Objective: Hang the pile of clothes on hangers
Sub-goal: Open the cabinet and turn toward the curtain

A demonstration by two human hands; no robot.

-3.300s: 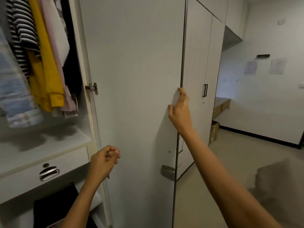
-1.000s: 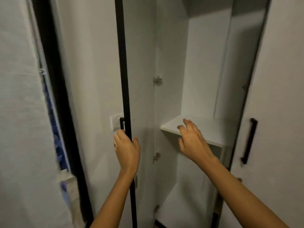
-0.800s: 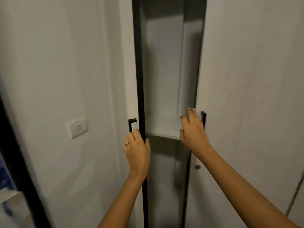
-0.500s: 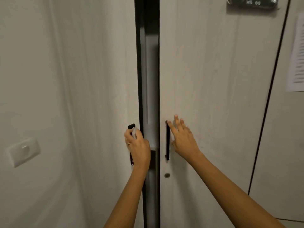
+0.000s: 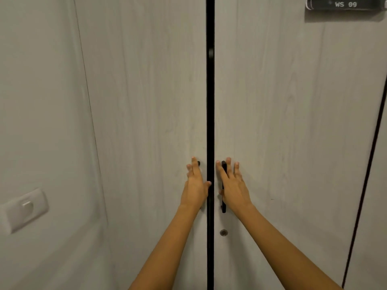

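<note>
Left hand [image 5: 194, 185]: flat on the left door [image 5: 146, 101], fingers [image 5: 195, 167] straight and close together, thumb at the edge of the gap [image 5: 210, 80].
Right hand [image 5: 232, 185]: flat on the right door [image 5: 293, 122], fingers [image 5: 221, 171] straight and spread across the handle [image 5: 223, 206], gripping nothing.
Clothes, hangers: not in view.
Pinch risk: the left thumb sits at the gap, so a last push could nip it.
Rebound risk: an uneven push may let one door spring back.
Task risk: any clothes left unhung would mean reopening.
</note>
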